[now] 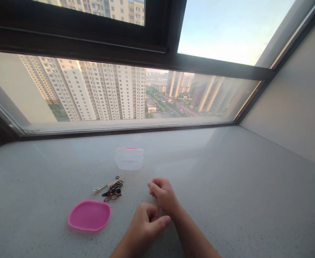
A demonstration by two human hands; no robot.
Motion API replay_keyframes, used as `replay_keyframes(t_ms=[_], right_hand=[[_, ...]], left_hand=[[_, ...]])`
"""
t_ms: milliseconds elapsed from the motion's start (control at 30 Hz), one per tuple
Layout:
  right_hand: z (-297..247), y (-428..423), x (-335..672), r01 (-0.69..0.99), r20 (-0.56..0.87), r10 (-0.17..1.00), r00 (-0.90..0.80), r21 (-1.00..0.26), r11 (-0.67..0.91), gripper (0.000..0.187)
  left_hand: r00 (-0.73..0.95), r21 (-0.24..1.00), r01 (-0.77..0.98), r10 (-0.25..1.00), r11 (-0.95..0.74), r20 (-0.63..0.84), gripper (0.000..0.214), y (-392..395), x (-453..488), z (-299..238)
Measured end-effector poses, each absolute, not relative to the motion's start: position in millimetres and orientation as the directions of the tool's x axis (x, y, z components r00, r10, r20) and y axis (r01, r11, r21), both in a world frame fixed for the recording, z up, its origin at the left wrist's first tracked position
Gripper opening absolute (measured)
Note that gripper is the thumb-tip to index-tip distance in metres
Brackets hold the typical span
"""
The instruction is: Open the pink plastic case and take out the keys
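Observation:
My left hand [143, 225] rests low in the middle of the grey sill, fingers curled into a loose fist with the thumb out; nothing shows in it. Just beyond it my right hand [162, 193] lies knuckles up, fingers curled under, also with nothing visible inside. To the left of both hands lies a small pile of hair clips and hair ties [111, 189], untouched. A pink lid [89, 215] lies flat nearer the front left. A clear plastic container [129, 158] stands open farther back, beyond the clips.
The grey stone windowsill [240, 186] runs wide to the right. A dark-framed window [135, 127] bounds it at the back, and a plain wall [294, 107] slants in at the right. High-rise buildings show outside.

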State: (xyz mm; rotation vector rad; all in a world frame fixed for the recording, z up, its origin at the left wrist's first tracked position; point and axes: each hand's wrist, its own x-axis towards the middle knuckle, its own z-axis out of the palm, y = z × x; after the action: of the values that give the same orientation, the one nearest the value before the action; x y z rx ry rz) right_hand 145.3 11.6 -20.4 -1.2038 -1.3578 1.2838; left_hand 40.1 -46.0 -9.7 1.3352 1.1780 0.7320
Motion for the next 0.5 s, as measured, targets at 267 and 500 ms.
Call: replay_keyframes(t_ms=[267,500], right_hand=[[-23,6,135,0.292,-0.002,0.999,0.040,-0.956,-0.013,0.046],[-30,5,130,0.397,-0.042,0.971,-0.236,-0.916,0.057,0.037]], left_hand=[[0.254,0.938,0.337,0.952,0.079,-0.171,0.048,-56,45,-11],[0.409,0.960,0.272,0.896,0.062,-0.173,0.050,-61,53,-12]])
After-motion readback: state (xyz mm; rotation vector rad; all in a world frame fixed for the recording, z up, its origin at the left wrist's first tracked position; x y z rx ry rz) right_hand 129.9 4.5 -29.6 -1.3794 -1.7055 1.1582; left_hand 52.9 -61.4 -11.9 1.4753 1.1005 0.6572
